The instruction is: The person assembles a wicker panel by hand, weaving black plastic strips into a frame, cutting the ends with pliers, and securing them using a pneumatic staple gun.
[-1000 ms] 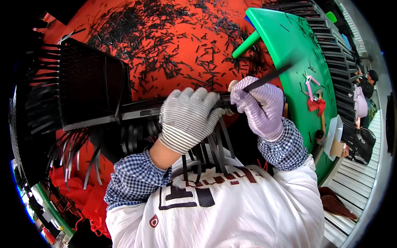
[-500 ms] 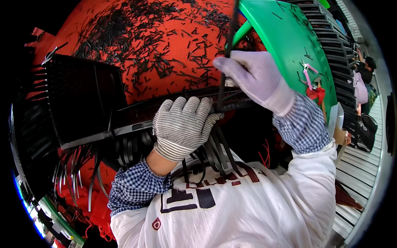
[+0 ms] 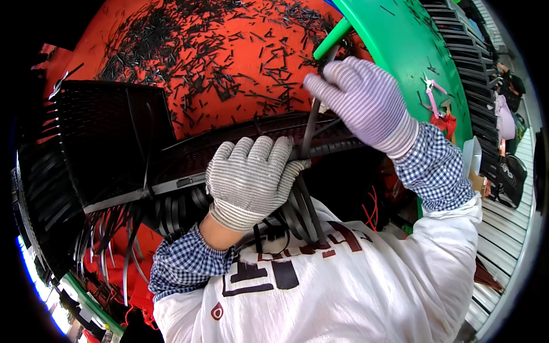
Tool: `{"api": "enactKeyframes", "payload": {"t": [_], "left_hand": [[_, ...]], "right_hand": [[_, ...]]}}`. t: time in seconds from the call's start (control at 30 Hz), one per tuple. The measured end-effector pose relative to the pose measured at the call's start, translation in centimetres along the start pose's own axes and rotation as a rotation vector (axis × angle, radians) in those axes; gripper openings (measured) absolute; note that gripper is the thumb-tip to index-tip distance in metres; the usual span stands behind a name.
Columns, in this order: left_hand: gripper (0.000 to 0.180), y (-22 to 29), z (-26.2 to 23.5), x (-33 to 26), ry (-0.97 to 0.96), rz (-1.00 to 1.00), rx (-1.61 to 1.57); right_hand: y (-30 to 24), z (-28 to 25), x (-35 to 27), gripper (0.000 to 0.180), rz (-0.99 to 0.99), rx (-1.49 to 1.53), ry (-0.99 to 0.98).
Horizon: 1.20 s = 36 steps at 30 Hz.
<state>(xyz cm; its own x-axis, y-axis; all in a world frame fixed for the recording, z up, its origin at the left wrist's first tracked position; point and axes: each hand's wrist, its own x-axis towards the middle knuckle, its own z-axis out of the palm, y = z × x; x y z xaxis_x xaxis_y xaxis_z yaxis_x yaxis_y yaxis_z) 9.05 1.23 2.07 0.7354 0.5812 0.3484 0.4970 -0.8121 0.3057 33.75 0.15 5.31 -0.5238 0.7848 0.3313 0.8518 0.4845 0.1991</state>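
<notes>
A dark woven basket (image 3: pixel 114 137), made of black plastic strips, spans from the left to in front of my body. My left hand (image 3: pixel 249 180), in a grey striped glove, is closed over its rim (image 3: pixel 134 196), fingers on the far side and thumb along the edge. From the rim beside that thumb a black strip (image 3: pixel 309 132) rises up and to the right. My right hand (image 3: pixel 363 103), in a lilac striped glove, is above the rim with the strip passing under its thumb and fingers; its grip is partly hidden. Loose strip ends (image 3: pixel 300 214) hang below my left hand.
Black strip offcuts (image 3: pixel 220 86) litter a red surface (image 3: pixel 246 43) beyond the basket. At the right is a green plastic table or stool (image 3: pixel 394 40) with a leg-like bar, bearing pink-handled snips (image 3: pixel 432 94) and a red bundle (image 3: pixel 445 123). More black strips or frames line the far right.
My right hand has moved slightly right, its fingers lifting and reaching farther forward. The strip's upper part no longer stretches to the top of the view. My left hand stays on the rim.
</notes>
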Motion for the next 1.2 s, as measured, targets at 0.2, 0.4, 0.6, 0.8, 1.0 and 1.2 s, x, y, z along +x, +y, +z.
{"api": "enactKeyframes", "payload": {"t": [0.2,0.4,0.6,0.8,1.0,1.2], "left_hand": [[0.045,1.2,-2.1,-1.7,-0.166,-0.163,-0.155],[0.041,0.5,-2.7,-3.3,-0.279,-0.178,-0.283],[0.038,0.2,-3.4,-3.6,-0.343,-0.130,-0.330],[0.045,0.5,-3.3,-3.4,-0.277,-0.132,-0.298],[0.046,0.1,-2.3,-2.9,-0.161,-0.060,-0.250],[0.042,0.4,-3.4,-3.7,-0.015,0.028,-0.108]], "right_hand": [[0.3,-0.7,-2.1,0.022,0.259,0.404,-0.075],[-1.8,-1.6,-2.5,0.014,0.902,1.722,-0.289],[-3.0,0.1,-2.1,0.014,0.756,1.870,-0.502],[-3.8,0.9,-1.5,0.020,0.938,1.990,-0.579],[-3.9,1.4,-1.5,0.019,1.017,2.001,-0.583],[-4.9,1.4,-1.2,0.021,0.934,1.857,-0.598]]}}
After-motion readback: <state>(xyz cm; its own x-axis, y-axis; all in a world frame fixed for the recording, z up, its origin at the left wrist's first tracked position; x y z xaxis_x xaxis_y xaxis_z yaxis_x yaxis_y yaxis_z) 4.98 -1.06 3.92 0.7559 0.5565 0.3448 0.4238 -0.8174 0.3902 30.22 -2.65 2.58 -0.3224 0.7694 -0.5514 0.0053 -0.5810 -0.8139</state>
